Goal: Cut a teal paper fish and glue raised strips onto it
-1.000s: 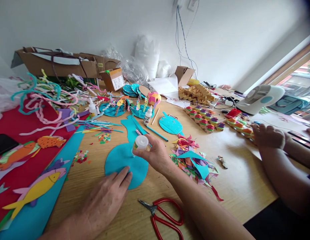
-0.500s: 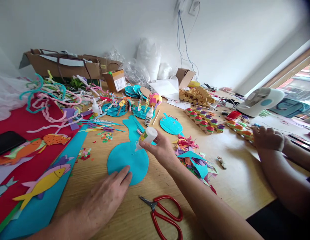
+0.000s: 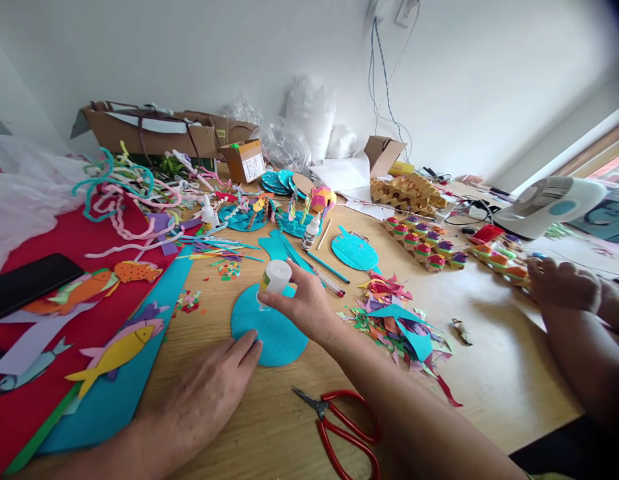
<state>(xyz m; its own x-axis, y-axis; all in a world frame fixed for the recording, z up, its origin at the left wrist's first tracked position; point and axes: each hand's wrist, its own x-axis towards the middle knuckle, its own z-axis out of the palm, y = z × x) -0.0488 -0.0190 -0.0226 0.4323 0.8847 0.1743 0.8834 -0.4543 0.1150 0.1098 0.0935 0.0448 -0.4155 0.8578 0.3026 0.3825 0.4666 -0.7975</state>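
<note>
A round blue paper disc (image 3: 282, 340) lies flat on the wooden table. My left hand (image 3: 212, 380) rests with extended fingers on its lower left edge. Between the thumb and fingers of my right hand (image 3: 309, 303) is a white glue bottle (image 3: 276, 277), tipped nozzle-down over the disc's upper part. Whether the nozzle touches the paper I cannot tell. Red-handled scissors (image 3: 334, 427) lie partly spread in front of my right forearm. Behind the bottle are a blue paper strip (image 3: 273, 247) and a second glue bottle (image 3: 310, 233), standing upright.
Paper scraps (image 3: 399, 320) are heaped to the right. A co-worker's hand (image 3: 564, 287) is near painted egg-carton pieces (image 3: 499, 263). Paper fish (image 3: 116, 350) and a black phone (image 3: 32, 283) lie on coloured sheets at left. A white fan (image 3: 554, 203) stands at the far right.
The glue bottle, in my right hand, has shifted over the disc and tilted differently along the way. My left hand stays on the disc's edge. The whole view has swung slightly left.
</note>
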